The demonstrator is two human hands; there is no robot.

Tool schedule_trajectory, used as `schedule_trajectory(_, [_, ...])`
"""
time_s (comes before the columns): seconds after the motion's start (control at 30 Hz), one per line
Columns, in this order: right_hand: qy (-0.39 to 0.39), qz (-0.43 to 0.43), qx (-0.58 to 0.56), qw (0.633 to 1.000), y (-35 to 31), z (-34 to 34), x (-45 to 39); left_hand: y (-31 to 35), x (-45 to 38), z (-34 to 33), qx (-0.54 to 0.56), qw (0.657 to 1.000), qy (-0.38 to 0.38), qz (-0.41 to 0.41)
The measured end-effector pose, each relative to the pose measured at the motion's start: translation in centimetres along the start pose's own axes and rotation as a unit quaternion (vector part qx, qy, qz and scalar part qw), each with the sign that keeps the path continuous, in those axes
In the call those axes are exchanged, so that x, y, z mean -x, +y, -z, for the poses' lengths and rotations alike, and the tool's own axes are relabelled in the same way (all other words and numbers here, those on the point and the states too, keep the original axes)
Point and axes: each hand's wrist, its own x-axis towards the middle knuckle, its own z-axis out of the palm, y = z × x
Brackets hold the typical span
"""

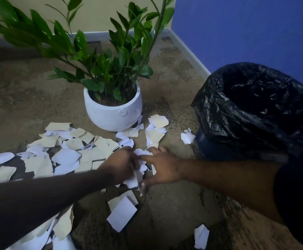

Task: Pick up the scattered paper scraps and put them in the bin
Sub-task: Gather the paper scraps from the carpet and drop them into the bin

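Observation:
White and cream paper scraps [69,156] lie scattered over the speckled floor, most of them left of centre. My left hand [119,166] and my right hand [163,168] meet low over the floor and together grip a small bunch of white scraps [137,179] between them. The bin [255,112], lined with a black plastic bag, stands open at the right, just beyond my right forearm. Single scraps lie near the bin's foot [187,137] and close to me [122,214].
A white pot [111,114] with a tall green plant stands behind the scraps at centre, its leaves reaching over the left floor. A blue wall and a white skirting board run behind the bin. More scraps lie at the bottom left and at the bottom right [201,236].

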Motion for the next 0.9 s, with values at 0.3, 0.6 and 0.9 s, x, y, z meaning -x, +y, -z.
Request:
schedule_trajectory(0.3, [0.03, 0.056, 0.028, 0.998, -1.6, -1.2, 1.5, -2.1, 1.9, 1.5, 0.002, 0.997, -0.071, 0.021])
schedule_trajectory(0.6, [0.014, 0.001, -0.047, 0.999, -0.4, -2.3, 1.7, -2.1, 1.6, -0.5, 0.006, 0.986, -0.154, -0.057])
schedule_trajectory(0.9, [0.04, -0.013, -0.112, 0.993, -0.6, -0.5, 3.0, -1.5, 2.1, -1.5, -0.091, 0.987, -0.131, -0.032])
